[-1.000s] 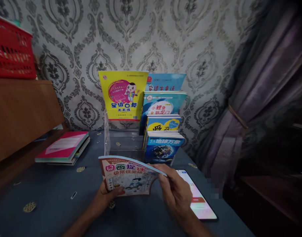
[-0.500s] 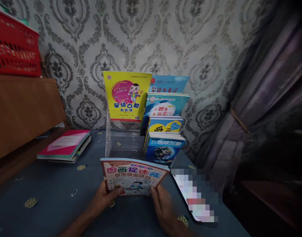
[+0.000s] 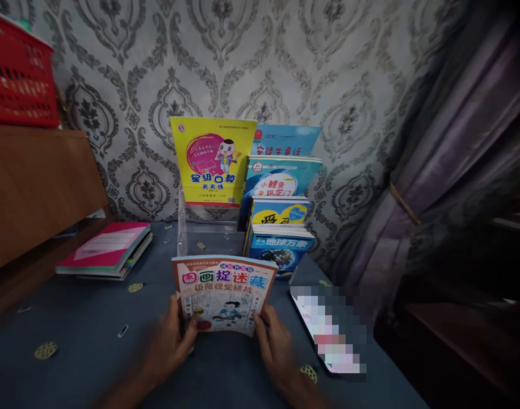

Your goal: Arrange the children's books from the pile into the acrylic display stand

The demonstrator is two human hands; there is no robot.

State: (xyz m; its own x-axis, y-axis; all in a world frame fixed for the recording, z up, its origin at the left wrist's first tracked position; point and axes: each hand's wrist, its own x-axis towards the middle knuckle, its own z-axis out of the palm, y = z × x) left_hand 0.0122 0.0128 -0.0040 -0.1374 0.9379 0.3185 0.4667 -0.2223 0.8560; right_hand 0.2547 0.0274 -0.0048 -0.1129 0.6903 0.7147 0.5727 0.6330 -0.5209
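Two-handed hold, head view: left hand at eight o'clock and right hand at four grip opposite sides of the booklet, clear rack beyond at twelve. Apparent step: steadying the booklet; moving it calls for even pressure.

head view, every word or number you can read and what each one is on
"图画捉迷藏": held book
"极限视觉挑战": held book
"成语智慧篇" (small, likely): held book
"星级口算 天天练": yellow book
"安徒生童话": light blue book
"小鲤鱼跳龙门": teal book
"爱": blue-and-yellow book, next character partly hidden
"少儿 地球万象": globe book
"00": phone, rest pixelated
Too small or blurred: other cover print, pink book's label
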